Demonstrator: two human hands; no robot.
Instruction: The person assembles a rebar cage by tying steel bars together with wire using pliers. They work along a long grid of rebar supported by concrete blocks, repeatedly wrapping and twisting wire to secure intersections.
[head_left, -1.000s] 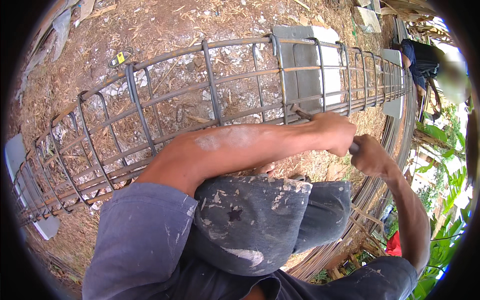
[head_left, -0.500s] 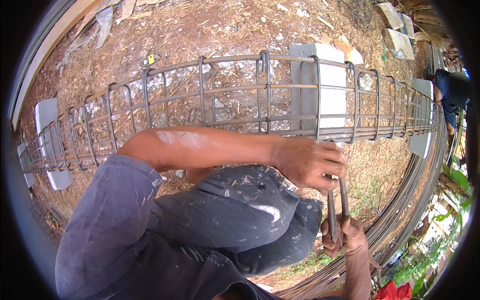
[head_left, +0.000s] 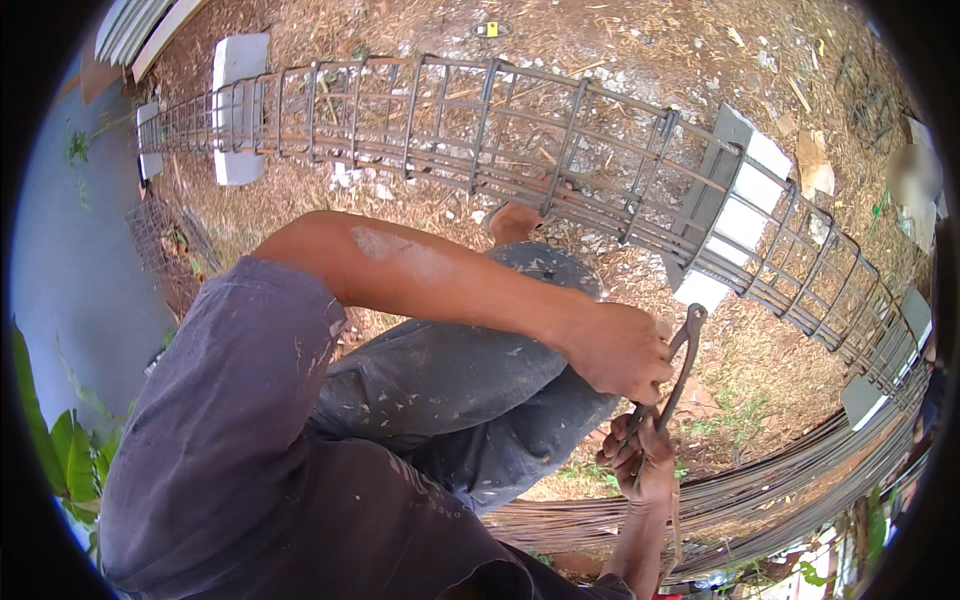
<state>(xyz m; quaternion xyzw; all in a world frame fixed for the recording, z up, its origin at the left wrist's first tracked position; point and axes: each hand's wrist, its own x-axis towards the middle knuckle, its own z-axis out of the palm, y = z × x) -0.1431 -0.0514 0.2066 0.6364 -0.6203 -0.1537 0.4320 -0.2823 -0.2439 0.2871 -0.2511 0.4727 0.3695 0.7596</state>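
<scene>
Our left hand (head_left: 618, 350) and right hand (head_left: 643, 462) grip dark metal pincers (head_left: 689, 350); thin steel hoops (head_left: 411, 120) already ring the rust-brown rebar cage (head_left: 510, 195), remainder unclear!

Two hands here, by my count, a left hand (head_left: 620, 352) and a right hand (head_left: 645, 462), and just one tool (head_left: 687, 362). One cage (head_left: 484, 115) crosses the scene, its rings too many to tally surely. Under it I make out four blocks (head_left: 240, 168): two on the left, two on the right. I also spot one foot (head_left: 516, 222), one yellow box (head_left: 490, 30) far off, and one bundle of rods (head_left: 600, 528) near right.
</scene>
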